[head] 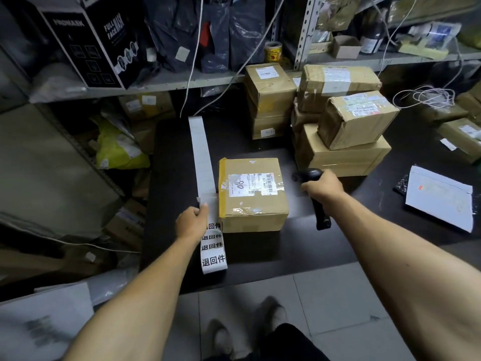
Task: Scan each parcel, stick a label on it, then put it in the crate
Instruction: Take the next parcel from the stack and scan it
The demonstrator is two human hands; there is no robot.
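I am at the scan step, I think, for the parcel (253, 194) that stands on the black table (286, 246) in front of me, between my two hands. My right hand (324, 187) is closed around the handle of the scanner (313, 196), and the head of the scanner looks toward the shipping label (251, 185) on top of the parcel. My left hand (191, 221) presses on the label strip (205, 194), which lies just beside the left side of the parcel; the fingers are bent over the paper and the thumb lies on it, so it holds the strip down more than it lifts it. The near end of the strip hangs over the table edge and shows printed labels. For the next move, I judge that the scanner must read the barcode, and then one label must be peeled from the strip and put on the box. More parcels (338, 121) are stacked at the far right of the table, apart from this one. I cannot see any crate in this view, so I cannot say what is inside it or where it stands.
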